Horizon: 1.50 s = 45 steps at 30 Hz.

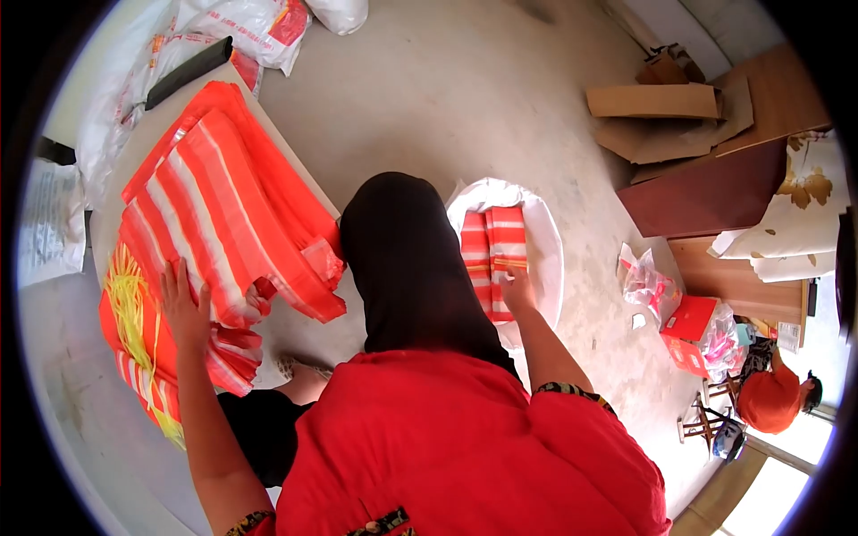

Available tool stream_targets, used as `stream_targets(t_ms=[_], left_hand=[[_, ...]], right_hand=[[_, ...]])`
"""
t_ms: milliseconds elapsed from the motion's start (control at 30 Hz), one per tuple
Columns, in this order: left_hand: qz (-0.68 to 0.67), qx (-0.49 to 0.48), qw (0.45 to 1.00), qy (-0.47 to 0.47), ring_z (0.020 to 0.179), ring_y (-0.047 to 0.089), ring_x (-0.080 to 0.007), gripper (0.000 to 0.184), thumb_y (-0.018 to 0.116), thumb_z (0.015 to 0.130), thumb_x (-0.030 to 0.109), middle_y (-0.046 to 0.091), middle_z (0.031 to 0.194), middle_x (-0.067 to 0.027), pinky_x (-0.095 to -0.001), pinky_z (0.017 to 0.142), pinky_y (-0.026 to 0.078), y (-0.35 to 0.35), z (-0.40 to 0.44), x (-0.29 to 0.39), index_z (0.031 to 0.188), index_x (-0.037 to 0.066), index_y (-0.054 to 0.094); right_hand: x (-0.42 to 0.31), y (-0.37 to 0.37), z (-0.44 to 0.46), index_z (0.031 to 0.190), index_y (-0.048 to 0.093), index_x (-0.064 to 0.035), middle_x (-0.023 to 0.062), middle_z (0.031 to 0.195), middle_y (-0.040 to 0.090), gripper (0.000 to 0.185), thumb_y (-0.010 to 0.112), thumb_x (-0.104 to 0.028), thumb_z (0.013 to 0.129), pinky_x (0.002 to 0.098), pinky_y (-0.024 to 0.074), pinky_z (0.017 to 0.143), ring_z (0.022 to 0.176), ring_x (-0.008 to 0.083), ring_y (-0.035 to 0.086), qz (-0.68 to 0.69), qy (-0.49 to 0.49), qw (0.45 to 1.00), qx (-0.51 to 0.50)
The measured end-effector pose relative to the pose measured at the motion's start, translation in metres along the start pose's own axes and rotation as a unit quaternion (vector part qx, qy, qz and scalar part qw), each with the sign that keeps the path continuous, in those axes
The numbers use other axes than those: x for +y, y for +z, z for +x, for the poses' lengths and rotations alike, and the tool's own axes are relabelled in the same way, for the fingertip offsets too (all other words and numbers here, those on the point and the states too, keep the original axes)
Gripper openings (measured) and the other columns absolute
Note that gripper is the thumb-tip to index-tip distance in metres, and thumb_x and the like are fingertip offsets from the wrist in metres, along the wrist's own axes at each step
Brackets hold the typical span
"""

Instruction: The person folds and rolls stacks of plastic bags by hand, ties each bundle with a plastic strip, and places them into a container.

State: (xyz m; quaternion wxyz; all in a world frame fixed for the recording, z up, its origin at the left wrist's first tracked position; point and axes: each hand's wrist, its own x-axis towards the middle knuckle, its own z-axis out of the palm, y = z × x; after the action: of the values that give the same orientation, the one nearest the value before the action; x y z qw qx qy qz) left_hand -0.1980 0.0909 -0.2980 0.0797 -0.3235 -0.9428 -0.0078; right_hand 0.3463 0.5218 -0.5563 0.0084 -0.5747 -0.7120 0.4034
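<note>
A pile of red-and-white striped plastic bags (214, 196) lies on a low table to my left. My left hand (185, 308) rests on its near part, open, with the fingers spread flat. Beside that hand, a bunch of yellow plastic ties (132, 308) hangs over the pile. At my right stands a round container lined with a white sack (547, 237). Folded bundles of striped plastic bags (478, 255) sit inside it. My right hand (518, 290) reaches in with curled fingers at the edge of one bundle; its fingertips are partly hidden.
A black roll (189, 71) lies at the table's far end, near white printed sacks (241, 31). Flattened cardboard (657, 107) lies on brown furniture at right. A person in orange (770, 399) sits farther off, near plastic bags (651, 284) and a stool (702, 424).
</note>
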Motion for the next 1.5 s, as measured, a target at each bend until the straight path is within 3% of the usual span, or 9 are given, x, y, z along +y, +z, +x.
stream_targets(t_ms=[67, 267, 367, 500, 600, 667, 733, 867, 1500], left_hand=[[0.007, -0.006, 1.0, -0.01, 0.161, 0.023, -0.0377, 0.068, 0.058, 0.104, 0.046, 0.027, 0.175, -0.0126, -0.0618, 0.126, 0.023, -0.005, -0.001, 0.008, 0.165, 0.022, 0.039], [-0.008, -0.024, 0.999, -0.029, 0.162, 0.022, -0.0399, 0.071, 0.059, 0.103, 0.047, 0.026, 0.175, -0.0134, -0.0676, 0.124, 0.022, -0.013, -0.002, 0.017, 0.165, 0.021, 0.04], [-0.007, -0.028, 0.999, -0.034, 0.161, 0.022, -0.0407, 0.072, 0.061, 0.101, 0.048, 0.026, 0.175, -0.0138, -0.0696, 0.123, 0.023, -0.013, -0.003, 0.018, 0.164, 0.02, 0.04], [-0.026, -0.018, 0.999, -0.045, 0.161, 0.023, -0.042, 0.075, 0.065, 0.098, 0.046, 0.027, 0.175, -0.0145, -0.0698, 0.122, 0.024, -0.015, -0.004, 0.021, 0.163, 0.019, 0.042], [-0.032, -0.013, 0.998, -0.043, 0.16, 0.024, -0.042, 0.076, 0.066, 0.096, 0.044, 0.028, 0.174, -0.015, -0.0683, 0.123, 0.024, -0.014, -0.003, 0.023, 0.163, 0.018, 0.042], [-0.032, -0.01, 0.998, -0.045, 0.16, 0.024, -0.0418, 0.077, 0.068, 0.096, 0.042, 0.028, 0.174, -0.0153, -0.0667, 0.124, 0.023, -0.015, -0.003, 0.023, 0.164, 0.018, 0.041], [-0.046, -0.047, 0.995, -0.07, 0.161, 0.022, -0.0414, 0.077, 0.068, 0.095, 0.038, 0.028, 0.174, -0.0163, -0.0638, 0.126, 0.022, -0.029, -0.002, 0.032, 0.164, 0.016, 0.04], [-0.284, -0.003, 0.958, -0.022, 0.162, 0.019, -0.0416, 0.08, 0.071, 0.094, 0.028, 0.026, 0.174, -0.0194, -0.0586, 0.129, 0.021, -0.002, -0.003, -0.021, 0.165, 0.014, 0.037], [-0.2, 0.013, 0.978, -0.061, 0.159, 0.017, -0.0508, 0.089, 0.079, 0.077, 0.016, 0.025, 0.173, -0.021, -0.0559, 0.127, 0.027, -0.027, -0.066, 0.029, 0.16, 0.015, 0.046]], right_hand=[[-0.044, -0.007, 0.014, 0.133, 0.066, -0.0083, 0.0171, 0.136, 0.064, 0.04, 0.056, -0.035, 0.105, 0.0408, 0.0495, 0.107, 0.124, 0.0313, 0.063, 0.204, 0.071, 0.972, -0.091], [-0.146, 0.024, 0.042, 0.171, 0.019, -0.0128, 0.0143, 0.176, 0.023, 0.077, 0.035, -0.059, 0.112, 0.039, 0.0179, 0.13, 0.161, 0.0286, 0.023, 0.362, 0.006, 0.893, -0.269], [-0.232, -0.034, 0.008, 0.171, 0.017, -0.0078, 0.0138, 0.176, 0.025, 0.08, 0.033, -0.06, 0.113, 0.0366, 0.0148, 0.131, 0.162, 0.028, 0.021, 0.266, -0.172, 0.909, -0.272], [-0.268, -0.07, 0.013, 0.165, 0.034, -0.0026, 0.0213, 0.169, 0.038, 0.075, 0.04, -0.055, 0.112, 0.0388, 0.0283, 0.128, 0.157, 0.0329, 0.036, 0.301, -0.169, 0.937, -0.061], [-0.286, -0.058, 0.014, 0.16, 0.043, -0.0026, 0.0221, 0.165, 0.043, 0.069, 0.047, -0.051, 0.111, 0.0408, 0.0311, 0.126, 0.152, 0.0385, 0.042, 0.222, -0.298, 0.928, -0.028], [-0.327, -0.059, -0.032, 0.154, 0.051, -0.0064, 0.0185, 0.16, 0.049, 0.062, 0.055, -0.048, 0.108, 0.0478, 0.0314, 0.126, 0.151, 0.039, 0.042, 0.107, -0.334, 0.934, -0.069], [-0.354, -0.048, -0.073, 0.148, 0.059, -0.0105, 0.013, 0.157, 0.053, 0.056, 0.06, -0.045, 0.104, 0.0543, 0.0289, 0.126, 0.152, 0.0353, 0.039, -0.242, -0.463, 0.852, 0.036], [-0.349, -0.04, -0.057, 0.14, 0.066, -0.0127, 0.0088, 0.156, 0.055, 0.05, 0.061, -0.045, 0.102, 0.0572, 0.0259, 0.126, 0.154, 0.0311, 0.036, -0.265, -0.47, 0.842, -0.005], [-0.338, -0.041, -0.049, 0.132, 0.071, -0.0091, 0.0102, 0.152, 0.058, 0.044, 0.064, -0.039, 0.101, 0.0551, 0.0292, 0.124, 0.15, 0.0325, 0.042, -0.199, -0.497, 0.844, 0.026]])
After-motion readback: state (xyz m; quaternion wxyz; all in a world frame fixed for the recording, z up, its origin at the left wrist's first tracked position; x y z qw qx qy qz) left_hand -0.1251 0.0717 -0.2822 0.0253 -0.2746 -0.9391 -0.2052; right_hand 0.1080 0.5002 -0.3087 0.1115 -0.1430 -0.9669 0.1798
